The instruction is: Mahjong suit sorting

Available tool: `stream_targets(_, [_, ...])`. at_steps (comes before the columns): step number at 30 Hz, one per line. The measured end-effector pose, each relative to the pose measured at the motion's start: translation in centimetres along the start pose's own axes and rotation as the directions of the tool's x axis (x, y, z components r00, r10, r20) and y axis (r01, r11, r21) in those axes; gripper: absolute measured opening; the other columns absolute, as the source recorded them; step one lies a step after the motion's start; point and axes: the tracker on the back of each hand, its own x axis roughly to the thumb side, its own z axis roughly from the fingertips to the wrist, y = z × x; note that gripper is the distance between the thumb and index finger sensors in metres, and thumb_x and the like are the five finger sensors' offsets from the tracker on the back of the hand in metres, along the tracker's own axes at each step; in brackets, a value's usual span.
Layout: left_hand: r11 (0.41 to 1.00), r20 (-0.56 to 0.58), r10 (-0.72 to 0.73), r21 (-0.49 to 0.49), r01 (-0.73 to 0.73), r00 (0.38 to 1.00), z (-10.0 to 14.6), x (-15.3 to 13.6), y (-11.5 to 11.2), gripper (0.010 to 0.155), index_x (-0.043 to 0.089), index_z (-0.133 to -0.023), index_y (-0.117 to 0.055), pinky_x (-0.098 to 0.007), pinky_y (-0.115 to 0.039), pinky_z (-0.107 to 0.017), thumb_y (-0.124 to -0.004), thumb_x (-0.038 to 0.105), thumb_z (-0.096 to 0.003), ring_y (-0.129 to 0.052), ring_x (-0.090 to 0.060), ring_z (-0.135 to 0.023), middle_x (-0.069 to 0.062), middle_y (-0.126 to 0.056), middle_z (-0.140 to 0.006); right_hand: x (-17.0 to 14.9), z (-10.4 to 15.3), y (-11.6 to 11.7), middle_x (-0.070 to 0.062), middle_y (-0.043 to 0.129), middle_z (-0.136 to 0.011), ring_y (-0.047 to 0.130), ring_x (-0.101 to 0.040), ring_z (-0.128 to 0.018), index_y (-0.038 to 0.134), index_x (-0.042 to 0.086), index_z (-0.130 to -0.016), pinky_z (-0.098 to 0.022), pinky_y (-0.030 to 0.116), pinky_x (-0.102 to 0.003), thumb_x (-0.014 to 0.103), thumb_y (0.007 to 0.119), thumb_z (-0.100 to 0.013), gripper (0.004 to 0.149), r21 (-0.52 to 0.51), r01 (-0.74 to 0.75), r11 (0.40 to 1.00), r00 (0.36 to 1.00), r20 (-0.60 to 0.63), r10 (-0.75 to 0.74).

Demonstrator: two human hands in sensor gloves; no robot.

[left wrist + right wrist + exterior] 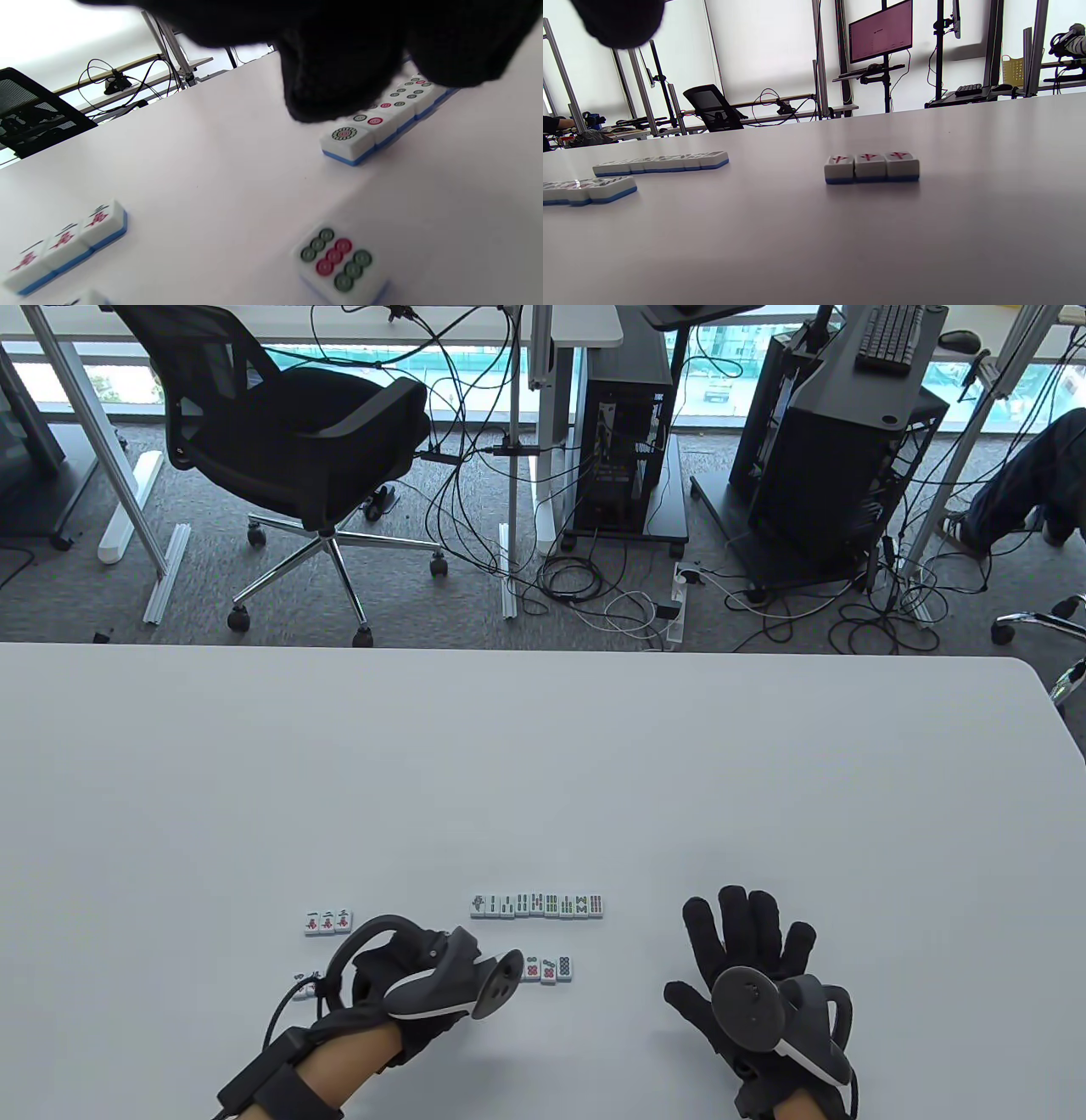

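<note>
Left hand hovered curled over the dot row, grip unclear; right hand lay flat, empty. 1 clumsy nudge could've scattered that row.

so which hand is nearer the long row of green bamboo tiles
Left. The left hand sits just below-left of the long row of green bamboo tiles; the right hand lies flat farther right.

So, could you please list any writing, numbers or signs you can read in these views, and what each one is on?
No legible words or numbers anywhere.
Red characters on the three-tile row: too blurred to read.
Monitor: text too small.
Loose tile: only seven dots.
</note>
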Motion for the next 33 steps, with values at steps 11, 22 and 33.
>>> stream_targets(11, [0.998,-0.043,0.047,-0.034,-0.048,0.998,1.9,-1.0,-4.3,0.065,0.022,-0.078,-0.086,-0.032,-0.084,-0.014,-0.084,0.06,-0.026,-0.094,-0.007,-0.006,0.017,-0.1,-0.034,0.0,0.0,0.0,-0.014,0.008,-0.115,0.009,-0.047,-0.102,0.013,0.032,-0.106,-0.067,0.018,-0.076,0.061,0.063,-0.045,0.084,0.004,0.001,1.0,1.0,-0.009,-0.001])
stream_targets(22, [0.988,-0.026,0.14,0.071,-0.138,0.99,-0.1,-0.3,-1.8,0.062,0.015,-0.074,-0.087,-0.032,-0.084,-0.013,-0.087,0.056,-0.0272,-0.094,-0.007,-0.005,0.017,-0.1,-0.033,-0.2,0.0,-0.1,-0.014,0.008,-0.115,0.006,-0.047,-0.102,0.013,0.033,-0.106,-0.068,0.018,-0.076,0.061,0.063,-0.045,0.084,-0.003,0.019,1.0,1.0,-0.011,-0.019])
stream_targets(33, [0.961,0.092,0.189,0.186,-0.204,0.978,-6.9,5.6,4.8,0.062,0.016,-0.074,-0.087,-0.032,-0.084,-0.013,-0.086,0.057,-0.0276,-0.094,-0.007,-0.005,0.017,-0.1,-0.033,-0.3,0.0,-0.3,-0.014,0.008,-0.115,0.006,-0.046,-0.102,0.013,0.033,-0.106,-0.068,0.017,-0.076,0.061,0.063,-0.045,0.084,-0.009,0.032,0.999,0.999,-0.009,-0.032])
